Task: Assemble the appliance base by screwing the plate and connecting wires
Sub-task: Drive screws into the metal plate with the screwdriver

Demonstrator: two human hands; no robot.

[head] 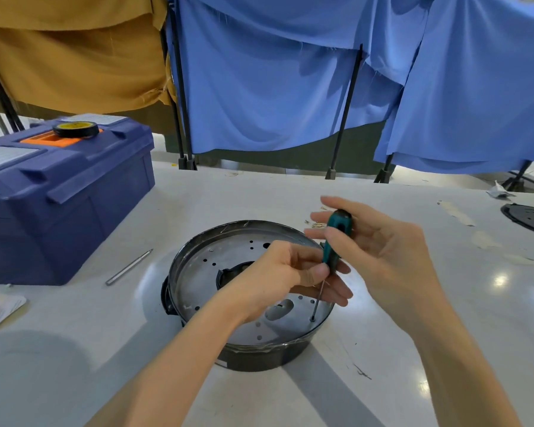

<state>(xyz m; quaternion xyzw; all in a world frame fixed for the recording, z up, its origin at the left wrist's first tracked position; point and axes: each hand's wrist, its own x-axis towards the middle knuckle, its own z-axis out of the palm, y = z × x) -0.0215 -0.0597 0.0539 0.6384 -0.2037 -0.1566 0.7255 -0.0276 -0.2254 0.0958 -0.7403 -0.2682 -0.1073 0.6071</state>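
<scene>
A round black appliance base (253, 357) sits upside down on the white table, with a perforated metal plate (198, 272) set inside its rim. A screwdriver (336, 238) with a teal and black handle stands nearly upright, its tip in a screw hole (312, 318) near the plate's right edge. My right hand (379, 251) wraps loosely around the top of the handle. My left hand (287, 275) pinches the lower handle and shaft, steadying it. No wires show.
A blue toolbox (59, 198) stands at the left with a roll of black tape (75, 129) on its lid. A loose metal bit (129, 267) lies beside the base. Another black round part (530, 218) rests at the right edge. Blue and brown cloths hang behind.
</scene>
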